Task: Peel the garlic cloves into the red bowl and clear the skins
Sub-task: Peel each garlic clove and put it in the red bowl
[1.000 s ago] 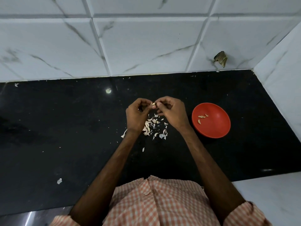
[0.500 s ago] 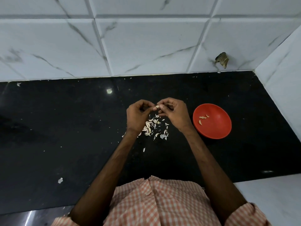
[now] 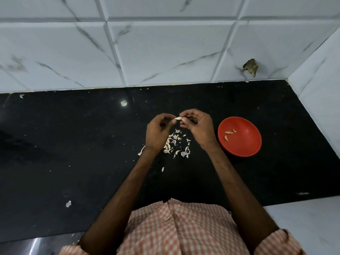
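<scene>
- Two hands meet over the counter (image 3: 73, 144): left hand (image 3: 158, 133) and right hand (image 3: 197, 127), fingers curled, each pinch one end of a clove (image 3: 178, 118).
- Peeling looks under way. Next, strip the skin and drop the clove into the bowl (image 3: 246, 146) at 3 o'clock.
- Skins (image 3: 176, 144) lie uncleared at 6 o'clock.

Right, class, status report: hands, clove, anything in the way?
Left hand and right hand both pinch one garlic clove. A few peeled cloves in red bowl. Skins litter counter below hands; bowl unobstructed.
</scene>
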